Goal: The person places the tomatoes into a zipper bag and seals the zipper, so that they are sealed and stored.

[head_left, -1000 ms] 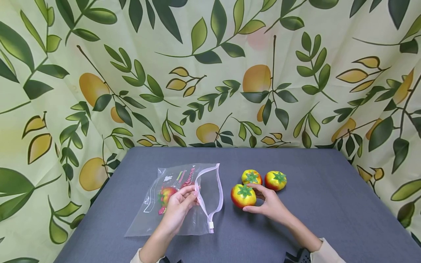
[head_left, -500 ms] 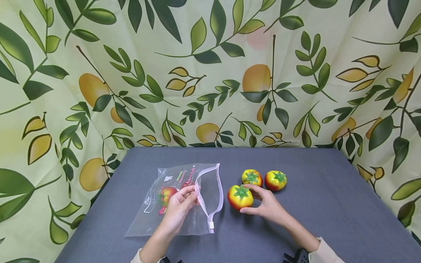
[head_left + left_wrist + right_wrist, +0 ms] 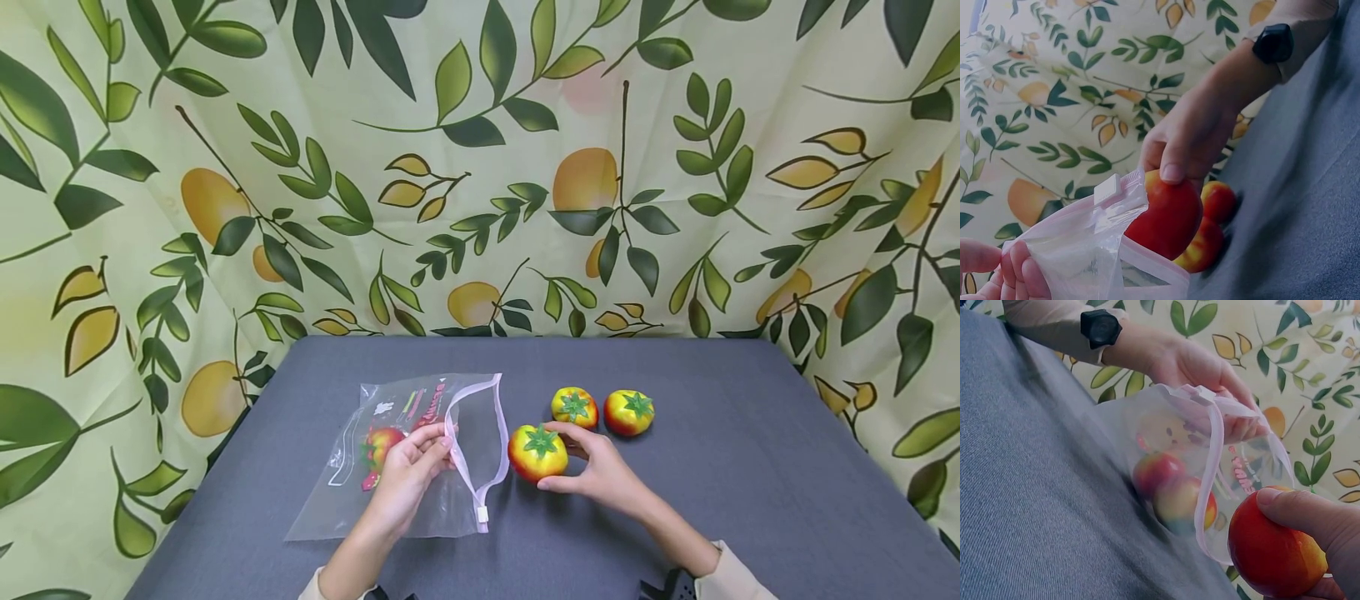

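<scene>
My left hand pinches the pink-edged rim of a clear zip bag, holding its mouth apart. Two red-and-yellow fruits show inside the bag in the right wrist view, one of them a tomato-like fruit lying against the other. In the head view my right hand grips a red-and-yellow tomato with a green star-shaped top, thumb on the near side and fingers behind. That tomato is right at the bag's opening, overlapping the rim in the left wrist view.
Behind my right hand, two more tomatoes stand on the grey table: one nearer and another to its right. A white slider sits at the bag's front corner. A leaf-patterned cloth hangs behind the table.
My right hand has carried the tomato leftward, away from the other two and up to the bag's mouth. The left hand and bag stay in place.
</scene>
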Available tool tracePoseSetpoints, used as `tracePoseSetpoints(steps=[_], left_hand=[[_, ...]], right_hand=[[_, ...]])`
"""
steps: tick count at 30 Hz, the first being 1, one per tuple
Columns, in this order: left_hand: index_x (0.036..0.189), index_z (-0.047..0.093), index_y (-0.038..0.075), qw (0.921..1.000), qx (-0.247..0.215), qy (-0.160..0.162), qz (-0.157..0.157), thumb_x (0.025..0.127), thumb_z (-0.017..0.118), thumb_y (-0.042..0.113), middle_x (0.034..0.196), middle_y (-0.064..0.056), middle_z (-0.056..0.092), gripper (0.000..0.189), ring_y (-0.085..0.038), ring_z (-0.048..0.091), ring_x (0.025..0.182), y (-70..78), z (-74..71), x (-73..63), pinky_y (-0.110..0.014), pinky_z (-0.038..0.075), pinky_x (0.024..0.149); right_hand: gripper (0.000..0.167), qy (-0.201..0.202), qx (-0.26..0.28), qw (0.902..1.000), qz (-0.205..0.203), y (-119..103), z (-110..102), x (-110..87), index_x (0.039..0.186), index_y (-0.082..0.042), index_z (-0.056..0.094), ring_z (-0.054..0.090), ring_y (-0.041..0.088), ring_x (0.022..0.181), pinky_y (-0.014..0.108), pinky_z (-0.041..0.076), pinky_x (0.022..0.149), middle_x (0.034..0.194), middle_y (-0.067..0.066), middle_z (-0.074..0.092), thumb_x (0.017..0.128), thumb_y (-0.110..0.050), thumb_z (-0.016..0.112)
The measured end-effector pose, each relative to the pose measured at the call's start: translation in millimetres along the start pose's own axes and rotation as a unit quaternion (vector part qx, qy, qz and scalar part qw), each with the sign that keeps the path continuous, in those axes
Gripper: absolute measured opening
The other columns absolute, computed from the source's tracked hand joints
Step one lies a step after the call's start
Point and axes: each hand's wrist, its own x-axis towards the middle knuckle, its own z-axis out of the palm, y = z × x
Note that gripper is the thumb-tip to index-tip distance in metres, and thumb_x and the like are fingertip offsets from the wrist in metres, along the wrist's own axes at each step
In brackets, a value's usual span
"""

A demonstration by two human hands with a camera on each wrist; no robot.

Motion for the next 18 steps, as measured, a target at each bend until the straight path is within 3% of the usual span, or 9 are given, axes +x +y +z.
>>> tracePoseSetpoints(steps=[18], left_hand=[[0.118,0.048,-0.02,1.0,0.0,0.006,0.007,0.093,0.053,0.002,0.087,0.01,0.065,0.034,-0.003,0.061,0.077,0.7,-0.7,-0.4,-0.017,0.055,0.074]], right_hand=[[0.062,-0.012,0.02,0.9996,-0.017,-7,12,5.2,0.121,0.001,0.059,0.062,0.002,0.097,0.023,0.056,0.087,0.116,0.018,0.066,0.069,-0.019,0.086]])
